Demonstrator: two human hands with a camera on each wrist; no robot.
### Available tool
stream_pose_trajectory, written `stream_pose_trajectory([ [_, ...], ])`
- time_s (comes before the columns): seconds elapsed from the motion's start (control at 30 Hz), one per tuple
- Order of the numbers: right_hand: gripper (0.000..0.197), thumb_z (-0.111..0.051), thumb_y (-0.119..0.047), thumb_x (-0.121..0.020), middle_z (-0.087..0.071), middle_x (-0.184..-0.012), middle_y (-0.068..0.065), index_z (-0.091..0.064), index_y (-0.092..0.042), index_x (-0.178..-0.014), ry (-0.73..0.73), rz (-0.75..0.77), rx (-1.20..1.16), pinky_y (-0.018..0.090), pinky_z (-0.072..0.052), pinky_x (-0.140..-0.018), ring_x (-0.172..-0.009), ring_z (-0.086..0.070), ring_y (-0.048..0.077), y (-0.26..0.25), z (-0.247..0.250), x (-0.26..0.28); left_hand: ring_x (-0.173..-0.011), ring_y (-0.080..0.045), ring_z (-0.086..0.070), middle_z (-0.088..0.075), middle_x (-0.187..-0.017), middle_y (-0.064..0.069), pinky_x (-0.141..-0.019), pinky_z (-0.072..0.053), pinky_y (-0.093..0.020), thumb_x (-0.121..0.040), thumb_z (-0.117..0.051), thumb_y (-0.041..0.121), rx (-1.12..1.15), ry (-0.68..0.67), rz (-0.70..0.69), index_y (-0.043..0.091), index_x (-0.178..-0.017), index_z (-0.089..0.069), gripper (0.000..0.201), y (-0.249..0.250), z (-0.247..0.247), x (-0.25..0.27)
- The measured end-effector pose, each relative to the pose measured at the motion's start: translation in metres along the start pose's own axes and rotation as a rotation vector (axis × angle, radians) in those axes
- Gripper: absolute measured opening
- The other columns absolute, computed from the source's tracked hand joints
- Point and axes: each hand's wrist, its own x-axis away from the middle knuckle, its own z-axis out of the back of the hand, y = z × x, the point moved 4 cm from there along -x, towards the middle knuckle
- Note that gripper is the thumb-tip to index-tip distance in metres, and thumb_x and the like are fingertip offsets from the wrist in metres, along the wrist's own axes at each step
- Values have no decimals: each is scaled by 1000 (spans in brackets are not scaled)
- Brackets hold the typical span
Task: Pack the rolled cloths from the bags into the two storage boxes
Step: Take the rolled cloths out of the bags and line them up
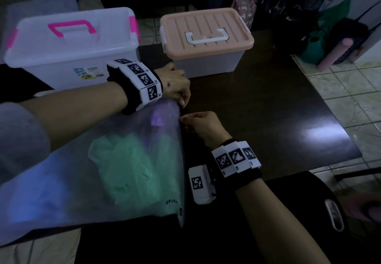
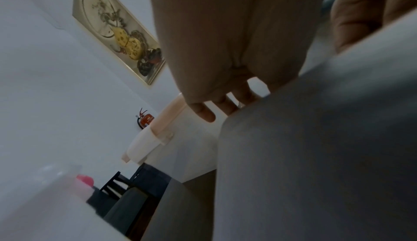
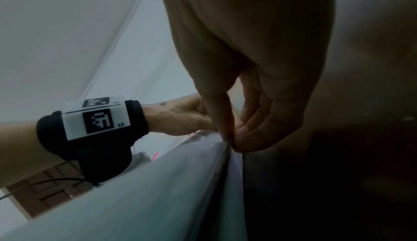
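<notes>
Head view, step: opening the frosted zip bag [image 1: 82, 160], which lies on the near left of the dark table [image 1: 268, 109]; nothing is packed yet, I judge, since both boxes are lidded.
Head view, hands: the left hand [image 1: 175, 86] grips the bag's far mouth corner with curled fingers; the right hand [image 1: 203, 124] pinches the mouth edge just nearer.
Head view, cloths: green cloth [image 1: 127, 167] shows through the film mid-bag, a bluish one [image 1: 31, 181] further left; whether they are rolled I cannot tell.
Head view, boxes: the clear box with pink handle [image 1: 72, 45] stands far left, the peach-lidded box [image 1: 206, 37] far centre, both shut.
Left wrist view: fingers [image 2: 203, 113] curl down onto the bag; the peach lid's edge is beyond.
Right wrist view: thumb and forefinger [image 3: 248, 138] are closed tight on the bag's seam; the left hand holds just beyond.
Next move: probably pulling the two lips apart along the seal, then unlatching a box before reaching in.
</notes>
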Motion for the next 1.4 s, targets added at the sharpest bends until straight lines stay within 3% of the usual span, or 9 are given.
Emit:
stream_pose_trajectory([
  [0.13,10,-64,-12,-87,-62,-81,4,-66,-9,-96,-4,7,-31,23,-51,-66,-71,-58,11,0,-1,-3,-95,-1,-30,-61,-108,19,-84,-16,-32,-89,-54,41,23,-27,15,38,-95,-65,13,-7,0,-2],
  [0.23,7,-63,-14,-88,-62,-81,4,-67,-11,-93,36,40,-63,25,-52,-70,-71,-57,12,-1,-6,-7,-93,0,-32,-63,-104,18,-92,-19,-34,-89,-55,39,46,-8,17,36,-91,-65,11,-9,0,-3],
  [0.47,7,-66,-20,-86,-63,-84,3,-67,-13,-89,92,72,-122,28,-53,-79,-77,-59,12,-1,-6,-17,-104,-4,-42,-61,-97,19,-106,-15,-43,-91,-54,35,123,1,17,34,-95,-65,12,-7,0,-4],
  [0.63,14,-65,-19,-87,-64,-83,5,-69,-9,-95,140,115,-120,35,-53,-86,-78,-60,15,-4,-7,-24,-109,-9,-50,-64,-107,14,-106,-21,-36,-90,-57,33,204,51,54,33,-105,-65,18,-10,3,-3],
  [0.73,16,-64,-21,-88,-64,-85,6,-68,-9,-97,143,133,-97,33,-54,-79,-78,-60,16,-10,-8,-27,-124,-14,-44,-58,-125,11,-110,-21,-36,-92,-54,32,168,74,118,34,-122,-58,30,-19,3,-1],
  [0.8,16,-64,-21,-88,-64,-83,5,-67,-8,-97,136,137,-76,29,-52,-71,-75,-60,16,-14,-7,-28,-126,-14,-40,-56,-128,13,-111,-16,-37,-93,-51,31,134,33,116,37,-122,-57,30,-21,-1,-2],
  [0.97,22,-65,-24,-88,-64,-79,5,-67,-5,-100,116,141,-6,32,-51,-72,-73,-60,18,-20,-4,-28,-110,-10,-50,-64,-105,17,-101,-20,-36,-89,-56,35,94,21,53,37,-92,-65,10,-19,1,-4],
  [1.13,15,-63,-24,-89,-61,-75,3,-65,-9,-88,98,137,108,29,-49,-65,-68,-58,17,-23,-2,-25,-104,-10,-51,-65,-102,14,-96,-27,-35,-90,-52,39,-9,70,51,33,-98,-67,17,-17,0,-5],
  [1.4,13,-62,-18,-89,-55,-68,1,-59,-12,-78,61,106,0,22,-44,-55,-60,-51,11,-11,0,-13,-105,-12,-49,-63,-103,9,-96,-30,-35,-92,-49,34,-64,112,103,35,-101,-65,18,-13,-1,-4],
])
